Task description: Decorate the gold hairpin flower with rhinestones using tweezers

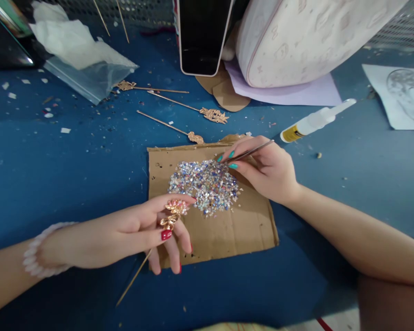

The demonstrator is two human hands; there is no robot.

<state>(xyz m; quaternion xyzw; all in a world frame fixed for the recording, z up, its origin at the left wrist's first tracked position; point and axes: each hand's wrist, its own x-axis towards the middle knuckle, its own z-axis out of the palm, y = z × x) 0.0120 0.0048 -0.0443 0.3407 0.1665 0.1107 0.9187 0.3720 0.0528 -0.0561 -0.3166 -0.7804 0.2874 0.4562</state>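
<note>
Between the thumb and fingers of my left hand (138, 232) is a gold hairpin (170, 221). Its head is flower-shaped with pink pieces, and its thin stick slants down to the lower left. My right hand (269, 170) pinches a pair of tweezers (251, 151), whose tips reach the upper right of a pile of small glittering chips (203, 184). The chips are blue, white and silvery. They lie on a piece of brown cardboard (241, 230) under both hands. Whether the tweezers grip a chip is too small to tell.
Gold hairpins (214, 115) lie behind the cardboard on the blue table. A glue bottle (307, 123) with a yellow label lies at right. At the back are a phone (204, 37), a pale pouch (296, 41) and a plastic bag (89, 76). A printed paper (382, 96) is far right.
</note>
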